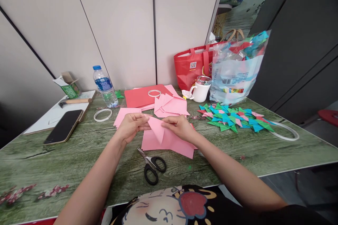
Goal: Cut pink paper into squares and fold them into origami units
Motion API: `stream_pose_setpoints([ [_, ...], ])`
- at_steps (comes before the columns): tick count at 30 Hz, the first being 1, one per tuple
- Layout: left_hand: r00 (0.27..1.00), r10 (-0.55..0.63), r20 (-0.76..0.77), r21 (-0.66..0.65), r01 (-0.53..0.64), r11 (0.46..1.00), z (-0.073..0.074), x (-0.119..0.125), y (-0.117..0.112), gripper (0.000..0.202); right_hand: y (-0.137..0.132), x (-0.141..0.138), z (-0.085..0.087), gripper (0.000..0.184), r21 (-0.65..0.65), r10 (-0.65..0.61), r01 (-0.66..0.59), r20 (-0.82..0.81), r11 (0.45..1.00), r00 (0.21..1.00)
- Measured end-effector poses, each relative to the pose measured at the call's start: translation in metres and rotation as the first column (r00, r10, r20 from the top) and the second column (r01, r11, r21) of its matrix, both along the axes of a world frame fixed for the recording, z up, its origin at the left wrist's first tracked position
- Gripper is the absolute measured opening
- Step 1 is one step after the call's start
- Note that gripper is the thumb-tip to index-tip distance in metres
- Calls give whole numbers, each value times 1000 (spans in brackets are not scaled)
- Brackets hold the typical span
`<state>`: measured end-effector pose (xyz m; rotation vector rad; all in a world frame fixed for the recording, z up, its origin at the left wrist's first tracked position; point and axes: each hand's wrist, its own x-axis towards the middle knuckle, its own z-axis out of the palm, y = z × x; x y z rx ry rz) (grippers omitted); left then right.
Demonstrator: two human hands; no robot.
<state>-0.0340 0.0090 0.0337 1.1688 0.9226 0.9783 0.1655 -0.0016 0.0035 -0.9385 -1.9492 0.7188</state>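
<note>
Between my two hands, a piece of pink paper [156,130] is folded into a pointed triangle, its tip hanging down. My left hand [134,125] pinches its left corner, and my right hand [178,126] pinches the right side. Beneath them lie flat pink sheets [169,144] on the table. Closer to my body, black-handled scissors [151,166] rest with blades pointing up and left. Just beyond the hands, folded pink pieces [171,105] are heaped beside a red sheet [139,95], which has a tape roll [154,93] on it.
Leftward are a phone [64,126], a hammer [75,101], a small green box [69,86], a water bottle [104,86] and another tape roll [102,115]. Rightward stand a white mug [201,89], a red bag [185,66], a plastic bag [235,74] and a pile of colourful folded triangles [235,117].
</note>
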Motion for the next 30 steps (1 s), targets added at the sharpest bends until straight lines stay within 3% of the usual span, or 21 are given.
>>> stream_pose_setpoints([
  [6,999,43,-7,9,-43,999,1,0,-1,20,1,1,-1,19,4,-2,2,5,1000,1000],
  [30,1000,19,-5,41,-19,999,3,-5,1,24,1,1,0,19,-14,6,-6,2,1000,1000],
])
